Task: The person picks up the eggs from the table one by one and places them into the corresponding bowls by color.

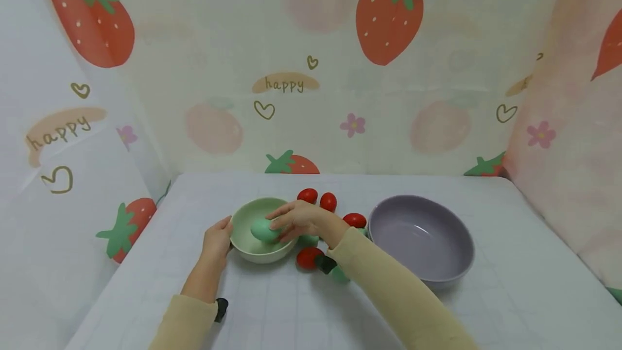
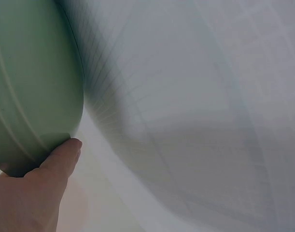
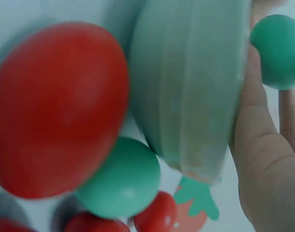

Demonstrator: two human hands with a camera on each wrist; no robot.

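A green egg [image 1: 264,230] is pinched between the fingertips of my right hand [image 1: 303,219], low over the inside of a light green bowl [image 1: 262,258]. The right wrist view shows the same egg [image 3: 280,53] beyond the bowl's rim, held in the fingers. My left hand [image 1: 217,239] grips the bowl's left side. Up close in the left wrist view, a digit of that hand [image 2: 46,188] lies along the bowl's outer wall [image 2: 36,77]; its other fingers are mostly hidden.
Several red eggs [image 1: 354,220] and green eggs [image 3: 120,179] lie on the white-covered table [image 1: 272,307], right of the bowl, some partly hidden by my right arm. A larger purple-grey bowl [image 1: 420,236] stands further right. A strawberry-print cloth [image 1: 311,139] hangs behind.
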